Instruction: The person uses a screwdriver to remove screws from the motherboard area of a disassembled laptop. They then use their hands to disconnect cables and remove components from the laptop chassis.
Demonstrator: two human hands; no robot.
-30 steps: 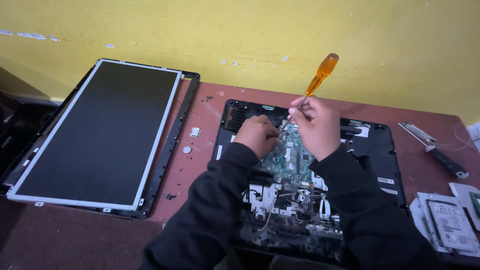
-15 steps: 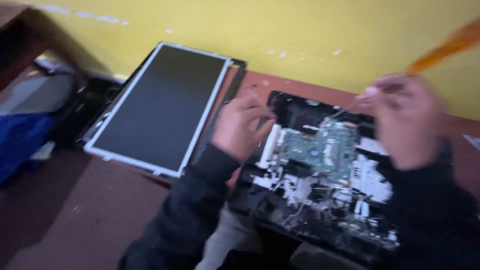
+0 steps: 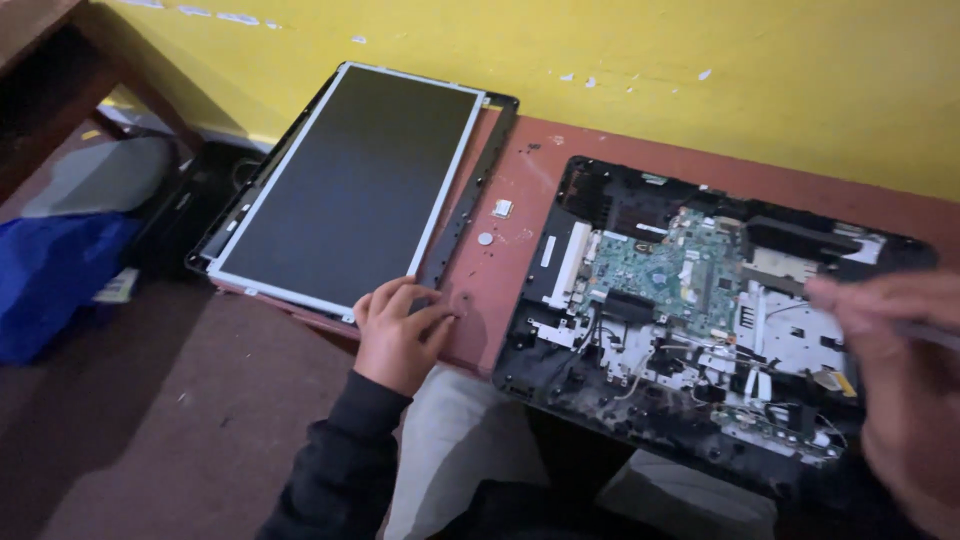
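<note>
Fingertips of the left hand (image 3: 398,335) are pressed flat on the counter (image 3: 505,255) edge, grip empty, just beside the screen panel (image 3: 350,190), likely for bracing. The right hand (image 3: 895,385) is blurred over the opened laptop base (image 3: 700,310); its grip cannot be told.

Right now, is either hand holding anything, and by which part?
The left hand holds nothing; its fingers rest on the screen panel's near corner. The right hand is too blurred to tell.
</note>
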